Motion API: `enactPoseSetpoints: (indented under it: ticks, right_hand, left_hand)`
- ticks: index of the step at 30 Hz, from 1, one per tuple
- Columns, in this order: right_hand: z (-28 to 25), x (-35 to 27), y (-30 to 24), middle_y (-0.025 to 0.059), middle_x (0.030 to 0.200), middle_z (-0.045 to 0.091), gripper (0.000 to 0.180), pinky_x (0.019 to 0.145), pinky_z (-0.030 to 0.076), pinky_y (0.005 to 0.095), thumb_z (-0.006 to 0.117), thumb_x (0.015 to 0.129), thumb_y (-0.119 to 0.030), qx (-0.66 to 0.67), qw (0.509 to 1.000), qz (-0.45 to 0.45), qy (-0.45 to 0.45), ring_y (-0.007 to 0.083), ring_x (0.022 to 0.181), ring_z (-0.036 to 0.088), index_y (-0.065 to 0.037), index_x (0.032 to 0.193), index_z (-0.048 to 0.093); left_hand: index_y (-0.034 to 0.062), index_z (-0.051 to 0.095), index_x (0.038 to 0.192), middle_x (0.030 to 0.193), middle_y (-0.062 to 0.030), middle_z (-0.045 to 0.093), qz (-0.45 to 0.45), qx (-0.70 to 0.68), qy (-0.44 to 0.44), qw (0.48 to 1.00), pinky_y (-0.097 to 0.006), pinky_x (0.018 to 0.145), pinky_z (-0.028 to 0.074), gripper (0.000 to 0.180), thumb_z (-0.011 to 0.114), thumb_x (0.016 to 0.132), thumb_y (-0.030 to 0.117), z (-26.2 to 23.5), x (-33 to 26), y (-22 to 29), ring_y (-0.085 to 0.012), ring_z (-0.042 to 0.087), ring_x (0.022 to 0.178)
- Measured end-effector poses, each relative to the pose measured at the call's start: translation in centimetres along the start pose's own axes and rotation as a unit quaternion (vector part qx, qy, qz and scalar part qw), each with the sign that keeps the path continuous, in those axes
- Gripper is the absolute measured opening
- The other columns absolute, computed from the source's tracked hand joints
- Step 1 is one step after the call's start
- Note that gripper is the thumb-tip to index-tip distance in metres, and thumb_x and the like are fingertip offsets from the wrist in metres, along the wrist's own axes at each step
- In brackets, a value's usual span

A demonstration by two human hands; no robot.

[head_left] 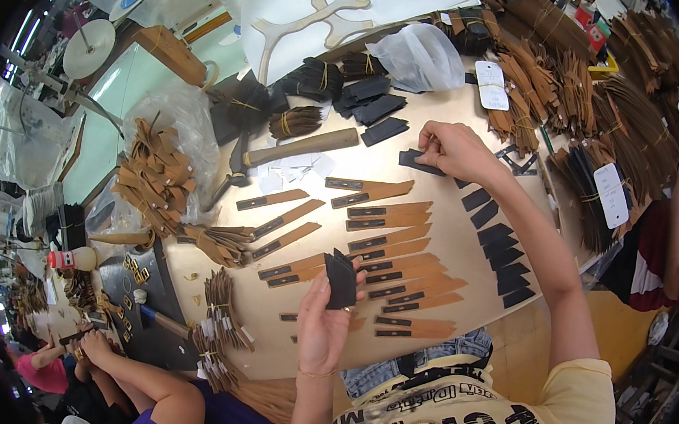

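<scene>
My left hand [324, 325] grips a small stack of black leather pieces [340, 282] above the near part of the table. Farther off to the right, my right hand [450, 147] has its fingers pinched on a black leather piece [419, 162] on the tabletop. From there a row of similar black pieces [497, 237] runs down toward the right edge. Between my hands lie several brown leather strips [410, 244], many with a dark slotted patch at the left end. Small piles of black pieces [375, 109] sit beyond my right hand.
A wooden-handled hammer [301, 147] lies left of my right hand. Brown strips fill a plastic bag [156, 166] at left. Tied leather bundles [625, 133] crowd the far right. A person's arm [151, 382] works at lower left; another person [672, 236] is at right.
</scene>
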State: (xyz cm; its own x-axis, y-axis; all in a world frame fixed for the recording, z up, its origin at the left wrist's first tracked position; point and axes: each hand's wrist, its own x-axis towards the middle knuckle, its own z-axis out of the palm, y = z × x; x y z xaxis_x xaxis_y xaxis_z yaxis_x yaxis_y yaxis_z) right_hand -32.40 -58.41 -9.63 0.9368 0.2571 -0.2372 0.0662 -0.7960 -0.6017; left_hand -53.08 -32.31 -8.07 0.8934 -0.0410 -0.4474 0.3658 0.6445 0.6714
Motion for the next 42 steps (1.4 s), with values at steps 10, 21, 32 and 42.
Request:
enactPoseSetpoints:
  ticks: [10,21,32,42]
  right_hand:
    - [-1.4,6.5,-2.2,0.0070,0.080,0.067,0.019,0.074,0.047,0.0359,0.077,0.081,-0.023,-0.046,0.971,-0.235,0.007,0.0246,0.078,0.064,-0.006,0.088,0.069]
    - [-0.4,-7.0,-4.1,0.0078,0.094,0.064,0.031,0.069,0.049,0.0286,0.079,0.080,-0.017,0.177,0.950,-0.249,0.060,0.0193,0.082,0.059,-0.007,0.109,0.071]
    - [2.4,-13.1,-4.5,0.0030,0.108,0.063,0.042,0.072,0.045,0.0333,0.081,0.072,-0.032,-0.033,0.932,-0.335,0.134,0.0203,0.092,0.060,-0.024,0.112,0.072]
    - [3.0,-14.2,-4.1,0.0070,0.123,0.057,0.023,0.087,0.044,0.0391,0.072,0.083,-0.032,-0.076,0.932,-0.351,0.055,0.0265,0.109,0.056,-0.014,0.093,0.063]
  left_hand:
    - [-0.0086,0.038,0.143,0.138,-0.0242,0.051,0.001,-0.026,-0.014,1.000,-0.037,0.095,0.051,0.046,0.040,0.105,0.018,0.3,-0.2,0.3,-0.0305,0.057,0.122]
    - [-0.0098,0.038,0.142,0.140,-0.0240,0.049,-0.038,0.008,-0.096,0.995,-0.041,0.100,0.049,0.052,0.031,0.107,0.028,4.8,1.5,-0.3,-0.0306,0.053,0.125]
    - [-0.0085,0.040,0.142,0.127,-0.0150,0.058,-0.082,0.028,-0.095,0.992,-0.037,0.099,0.050,0.044,0.039,0.106,0.017,6.1,1.2,-1.3,-0.0215,0.060,0.113]
    - [-0.0056,0.028,0.149,0.120,-0.0127,0.062,-0.107,0.106,-0.099,0.984,-0.036,0.096,0.052,0.049,0.040,0.107,0.016,4.7,0.9,-2.9,-0.0213,0.064,0.104]
